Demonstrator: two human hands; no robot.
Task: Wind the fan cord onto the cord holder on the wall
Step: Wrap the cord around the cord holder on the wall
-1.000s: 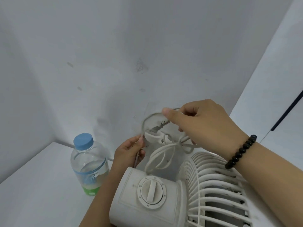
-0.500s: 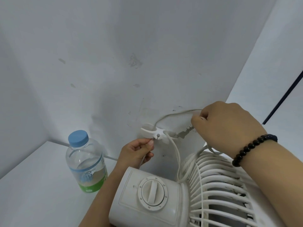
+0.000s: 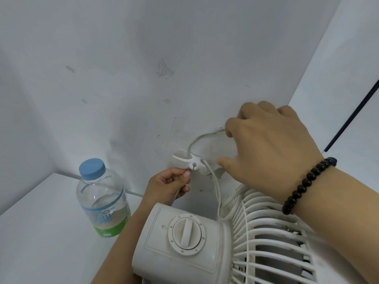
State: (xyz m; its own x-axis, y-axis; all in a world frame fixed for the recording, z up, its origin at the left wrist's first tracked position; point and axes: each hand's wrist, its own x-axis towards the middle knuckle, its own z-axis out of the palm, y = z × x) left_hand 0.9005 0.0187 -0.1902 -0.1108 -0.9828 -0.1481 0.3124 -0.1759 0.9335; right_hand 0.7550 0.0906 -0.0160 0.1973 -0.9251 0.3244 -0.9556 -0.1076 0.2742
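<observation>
Cord [image 3: 215, 187] runs from the fan [image 3: 205, 242] up through the white holder [image 3: 185, 160] on the wall [image 3: 123, 78] and arcs right. Left hand [image 3: 168, 186] pinches a strand just below the holder. Right hand [image 3: 270, 146] curls round the cord beside it. Bottle [image 3: 102, 198] label reads "00%"; remaining print illegible.

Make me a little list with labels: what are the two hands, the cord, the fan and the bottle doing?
left hand: pinches the cord below the holder
right hand: curled round the cord, near the wall
cord: passes through the cord holder
fan: stands in front, dial on top
bottle: upright, blue cap, left of the fan
</observation>
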